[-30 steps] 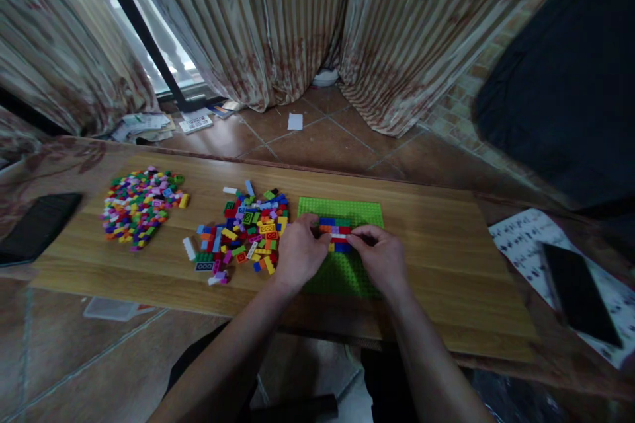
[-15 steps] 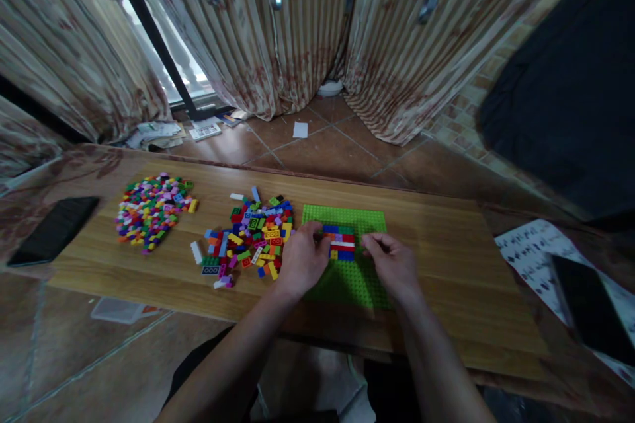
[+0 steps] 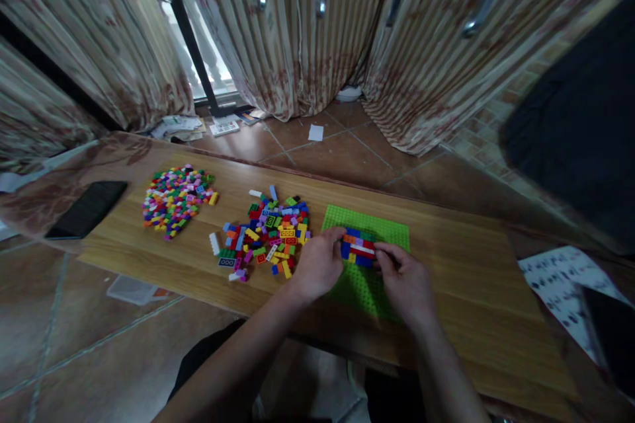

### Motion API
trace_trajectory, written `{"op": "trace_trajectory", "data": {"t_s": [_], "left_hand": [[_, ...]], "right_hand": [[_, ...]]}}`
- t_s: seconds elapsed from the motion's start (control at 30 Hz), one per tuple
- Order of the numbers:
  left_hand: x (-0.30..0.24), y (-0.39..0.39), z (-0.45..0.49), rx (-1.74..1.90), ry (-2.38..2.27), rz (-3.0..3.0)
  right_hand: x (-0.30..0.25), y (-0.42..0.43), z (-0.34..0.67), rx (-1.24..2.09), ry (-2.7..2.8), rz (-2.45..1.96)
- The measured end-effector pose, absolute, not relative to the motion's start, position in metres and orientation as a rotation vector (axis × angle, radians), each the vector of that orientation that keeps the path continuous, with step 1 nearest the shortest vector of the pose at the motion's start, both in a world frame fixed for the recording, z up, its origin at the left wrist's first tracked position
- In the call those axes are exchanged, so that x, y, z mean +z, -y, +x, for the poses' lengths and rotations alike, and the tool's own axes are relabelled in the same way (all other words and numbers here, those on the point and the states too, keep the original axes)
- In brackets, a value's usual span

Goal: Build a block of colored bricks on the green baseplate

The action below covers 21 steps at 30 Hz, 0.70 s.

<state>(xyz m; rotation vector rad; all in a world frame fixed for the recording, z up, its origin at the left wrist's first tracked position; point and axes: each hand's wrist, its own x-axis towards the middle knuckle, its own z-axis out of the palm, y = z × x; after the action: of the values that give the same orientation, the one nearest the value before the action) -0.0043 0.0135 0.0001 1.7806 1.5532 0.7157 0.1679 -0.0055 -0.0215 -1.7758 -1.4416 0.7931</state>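
Note:
On the green baseplate (image 3: 354, 291) sits a block of joined toy bricks (image 3: 358, 249) in blue, red, white, orange, purple, green and yellow. My left hand (image 3: 320, 264) is closed at the block's left end, its thumb and index finger against the bricks. At the opposite end, my right hand (image 3: 407, 284) has its curled fingers pressed to the red and blue bricks. The undersides of both hands' fingers are partly hidden. Just left of my left hand lies a loose pile of larger bricks (image 3: 272, 232) in many colours.
A second pile of small bricks (image 3: 178, 201) lies farther left on the wooden board (image 3: 471, 297). A black tablet (image 3: 88, 209) rests beyond the board's left end. To the right are a printed sheet (image 3: 560, 291) and a dark device (image 3: 608, 337). Curtains (image 3: 307, 39) hang behind.
The camera view has turned, shifting the scene rightward and tilting it slightly. My right fingers have closed in on the block's right end, where a small gap showed before.

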Motion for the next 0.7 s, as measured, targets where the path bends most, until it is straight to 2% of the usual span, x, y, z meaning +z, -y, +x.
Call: {"op": "trace_trajectory", "data": {"t_s": [0.2, 0.37, 0.53, 0.7], "left_hand": [[0.001, -0.014, -0.004, 0.765, -1.544, 1.729], [0.01, -0.006, 0.0, 1.039, -1.562, 1.656], [0.02, 0.021, 0.021, 1.324, -1.319, 1.604], [0.028, 0.044, 0.042, 1.526, -0.98, 1.686]], "right_hand": [[-0.02, 0.003, 0.172, 0.771, 1.418, -1.798], [-0.008, 0.002, 0.17, 0.584, 1.318, -1.756], [0.002, 0.003, 0.156, 0.53, 1.231, -1.674], [0.008, 0.009, 0.136, 0.696, 1.308, -1.505]]}}
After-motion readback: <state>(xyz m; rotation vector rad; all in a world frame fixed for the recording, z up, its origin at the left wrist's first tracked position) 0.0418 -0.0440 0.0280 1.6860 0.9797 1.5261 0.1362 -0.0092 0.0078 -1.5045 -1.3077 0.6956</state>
